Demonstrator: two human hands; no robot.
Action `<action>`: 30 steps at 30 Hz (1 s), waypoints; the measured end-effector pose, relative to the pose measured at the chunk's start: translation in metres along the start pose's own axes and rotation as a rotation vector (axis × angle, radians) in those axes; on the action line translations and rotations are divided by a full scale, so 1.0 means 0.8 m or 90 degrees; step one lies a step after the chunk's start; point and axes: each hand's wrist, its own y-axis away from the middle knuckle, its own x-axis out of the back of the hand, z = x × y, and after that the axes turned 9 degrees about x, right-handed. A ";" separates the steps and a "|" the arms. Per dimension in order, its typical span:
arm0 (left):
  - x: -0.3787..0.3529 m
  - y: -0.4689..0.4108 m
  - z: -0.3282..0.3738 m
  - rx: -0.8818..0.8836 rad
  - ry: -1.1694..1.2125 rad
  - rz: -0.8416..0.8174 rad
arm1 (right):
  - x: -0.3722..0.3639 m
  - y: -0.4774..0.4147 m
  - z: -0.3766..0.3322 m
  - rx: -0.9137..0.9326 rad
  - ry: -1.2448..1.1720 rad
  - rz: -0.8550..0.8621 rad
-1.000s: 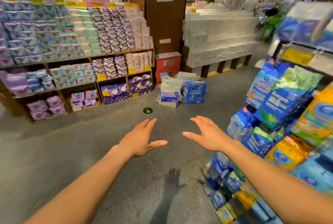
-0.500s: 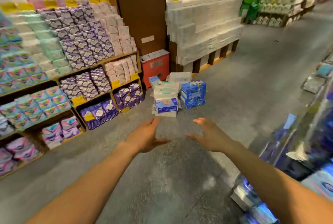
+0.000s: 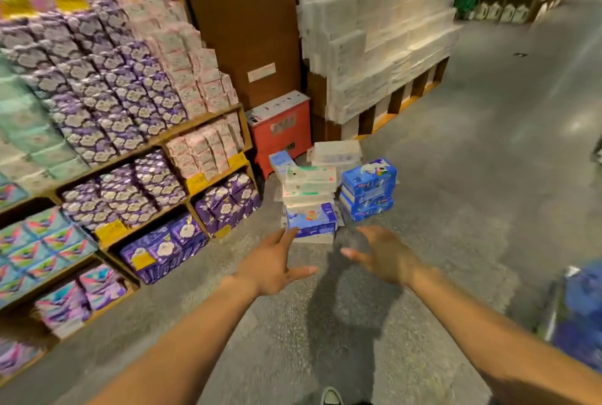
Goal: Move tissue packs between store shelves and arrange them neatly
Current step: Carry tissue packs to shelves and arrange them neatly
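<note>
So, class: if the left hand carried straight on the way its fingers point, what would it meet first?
Most likely the blue pack low in the floor stack: the left hand points at it, though depth is unclear.

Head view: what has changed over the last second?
The person has walked closer to the mixed stack of packs and the blue stack on the floor. Left hand and right hand stay open, empty, reaching forward. Both stacks are undisturbed.
</note>
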 end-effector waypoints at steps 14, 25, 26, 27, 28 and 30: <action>0.115 -0.398 -0.118 -0.024 0.047 -0.061 | 0.061 -0.411 0.053 -0.065 -0.037 -0.059; 0.020 -0.754 -0.222 -0.005 0.082 -0.130 | -0.055 -0.721 0.224 -0.197 -0.108 -0.040; -0.001 -0.786 -0.232 -0.002 0.083 -0.123 | -0.076 -0.749 0.248 -0.204 -0.111 -0.039; -0.028 -0.818 -0.245 0.001 0.077 -0.118 | -0.100 -0.776 0.274 -0.213 -0.112 -0.046; -0.056 -0.850 -0.256 0.003 0.073 -0.107 | -0.123 -0.802 0.299 -0.225 -0.109 -0.058; -0.118 -0.912 -0.280 0.019 0.091 -0.094 | -0.176 -0.855 0.353 -0.218 -0.097 -0.070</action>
